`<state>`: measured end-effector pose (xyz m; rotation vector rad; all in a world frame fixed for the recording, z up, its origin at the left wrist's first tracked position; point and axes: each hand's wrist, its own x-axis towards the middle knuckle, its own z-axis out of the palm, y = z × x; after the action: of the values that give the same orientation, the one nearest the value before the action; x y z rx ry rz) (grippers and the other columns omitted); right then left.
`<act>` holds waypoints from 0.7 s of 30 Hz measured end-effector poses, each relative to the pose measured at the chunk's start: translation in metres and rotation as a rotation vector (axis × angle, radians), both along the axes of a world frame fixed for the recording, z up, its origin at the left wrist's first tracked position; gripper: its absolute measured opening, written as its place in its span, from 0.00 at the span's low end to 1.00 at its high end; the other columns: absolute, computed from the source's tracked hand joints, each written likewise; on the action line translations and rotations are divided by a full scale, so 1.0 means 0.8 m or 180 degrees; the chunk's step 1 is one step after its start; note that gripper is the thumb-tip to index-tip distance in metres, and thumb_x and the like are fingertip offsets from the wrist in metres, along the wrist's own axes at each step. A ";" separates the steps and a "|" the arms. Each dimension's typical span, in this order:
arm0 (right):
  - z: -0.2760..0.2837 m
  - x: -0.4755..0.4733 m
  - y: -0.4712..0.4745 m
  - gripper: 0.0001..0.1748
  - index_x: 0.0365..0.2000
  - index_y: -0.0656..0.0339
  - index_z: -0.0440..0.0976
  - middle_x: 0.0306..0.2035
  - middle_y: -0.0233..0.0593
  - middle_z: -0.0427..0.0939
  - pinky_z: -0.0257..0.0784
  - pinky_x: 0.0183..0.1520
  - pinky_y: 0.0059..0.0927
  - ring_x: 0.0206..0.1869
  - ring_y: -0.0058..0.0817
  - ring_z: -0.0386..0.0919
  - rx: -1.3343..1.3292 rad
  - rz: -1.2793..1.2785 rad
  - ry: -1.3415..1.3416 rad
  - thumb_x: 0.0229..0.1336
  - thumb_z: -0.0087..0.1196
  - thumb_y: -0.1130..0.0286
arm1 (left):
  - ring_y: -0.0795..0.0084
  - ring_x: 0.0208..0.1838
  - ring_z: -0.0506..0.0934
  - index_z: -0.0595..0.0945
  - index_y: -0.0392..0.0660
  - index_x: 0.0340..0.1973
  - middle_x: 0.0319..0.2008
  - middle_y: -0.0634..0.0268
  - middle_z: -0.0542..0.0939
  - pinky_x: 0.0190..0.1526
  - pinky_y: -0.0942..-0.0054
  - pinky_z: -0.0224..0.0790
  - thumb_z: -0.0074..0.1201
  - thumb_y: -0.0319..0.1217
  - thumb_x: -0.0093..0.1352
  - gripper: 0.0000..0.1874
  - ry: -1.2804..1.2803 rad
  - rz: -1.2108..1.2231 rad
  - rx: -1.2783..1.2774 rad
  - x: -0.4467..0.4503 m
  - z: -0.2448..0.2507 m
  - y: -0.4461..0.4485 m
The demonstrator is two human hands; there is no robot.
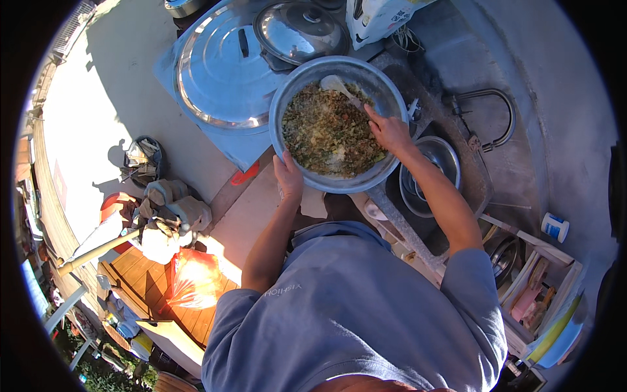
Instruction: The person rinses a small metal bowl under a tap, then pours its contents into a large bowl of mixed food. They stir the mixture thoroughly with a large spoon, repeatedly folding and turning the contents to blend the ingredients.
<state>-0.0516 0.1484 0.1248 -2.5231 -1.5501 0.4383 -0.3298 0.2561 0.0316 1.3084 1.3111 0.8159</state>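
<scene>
A large metal basin (294, 81) in front of me holds a chopped, crumbly food mixture (323, 130) of green, brown and orange bits, with a pale powdery patch on top. My left hand (288, 176) grips the basin's rim at the near left. In my right hand (392, 133) is the handle of a pale spoon or rice paddle (336, 84), my index finger stretched along it. The paddle's head lies at the far side of the mixture. Under my right forearm, a steel bowl (453, 161) sits in the stone sink.
A wide steel lid (220, 83) lies left of the basin, with a smaller pot lid (289, 29) behind it. A curved faucet (509, 115) rises at the right. Utensil drawers or trays (543, 279) and a white tub (555, 227) stand at lower right. A red plastic bag (196, 279) rests on a wooden surface.
</scene>
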 end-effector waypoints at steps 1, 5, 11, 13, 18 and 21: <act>-0.003 0.006 -0.011 0.29 0.69 0.40 0.63 0.21 0.45 0.79 0.69 0.27 0.49 0.22 0.45 0.77 0.0024 -0.0143 0.0140 0.70 0.49 0.61 | 0.72 0.31 0.68 0.72 0.38 0.37 0.27 0.62 0.71 0.34 0.67 0.64 0.44 0.36 0.80 0.14 0.0067 -0.0001 -0.0008 -0.003 -0.003 -0.001; 0.016 -0.054 -0.101 0.30 0.69 0.50 0.63 0.20 0.53 0.74 0.67 0.28 0.37 0.23 0.46 0.77 -0.0084 -0.1274 0.1182 0.69 0.51 0.65 | 0.71 0.31 0.68 0.72 0.37 0.38 0.27 0.62 0.71 0.34 0.67 0.64 0.44 0.36 0.80 0.14 0.0161 0.0006 -0.0037 0.000 -0.003 -0.001; 0.073 -0.156 -0.144 0.31 0.69 0.53 0.63 0.17 0.53 0.71 0.62 0.24 0.36 0.16 0.45 0.71 0.0678 -0.1251 0.1618 0.67 0.53 0.66 | 0.71 0.31 0.67 0.71 0.37 0.36 0.27 0.61 0.69 0.34 0.65 0.63 0.43 0.37 0.80 0.15 0.0143 0.0042 -0.0058 0.002 0.002 -0.003; 0.071 -0.173 -0.129 0.30 0.68 0.53 0.64 0.18 0.53 0.73 0.65 0.25 0.37 0.16 0.42 0.71 0.0726 -0.1070 0.1490 0.67 0.54 0.66 | 0.70 0.31 0.67 0.71 0.37 0.37 0.27 0.61 0.69 0.34 0.65 0.63 0.43 0.37 0.80 0.15 0.0183 -0.0022 0.0008 0.000 -0.004 -0.002; 0.016 -0.138 -0.051 0.29 0.67 0.55 0.65 0.15 0.47 0.69 0.65 0.25 0.41 0.16 0.40 0.69 0.0407 -0.1090 0.1575 0.69 0.52 0.64 | 0.68 0.31 0.68 0.70 0.37 0.37 0.27 0.60 0.70 0.35 0.64 0.63 0.43 0.38 0.80 0.16 0.0177 -0.0110 0.0011 -0.002 0.000 0.001; -0.025 -0.096 -0.040 0.28 0.69 0.57 0.63 0.13 0.41 0.64 0.62 0.24 0.42 0.16 0.35 0.67 0.0461 -0.1386 0.1667 0.72 0.48 0.63 | 0.68 0.32 0.68 0.70 0.37 0.36 0.27 0.59 0.70 0.36 0.64 0.64 0.43 0.38 0.80 0.16 0.0201 -0.0211 0.0136 0.001 0.006 0.003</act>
<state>-0.1284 0.1162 0.1050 -2.2844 -0.7924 0.8007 -0.3294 0.2583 0.0362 1.4140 1.2987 0.7656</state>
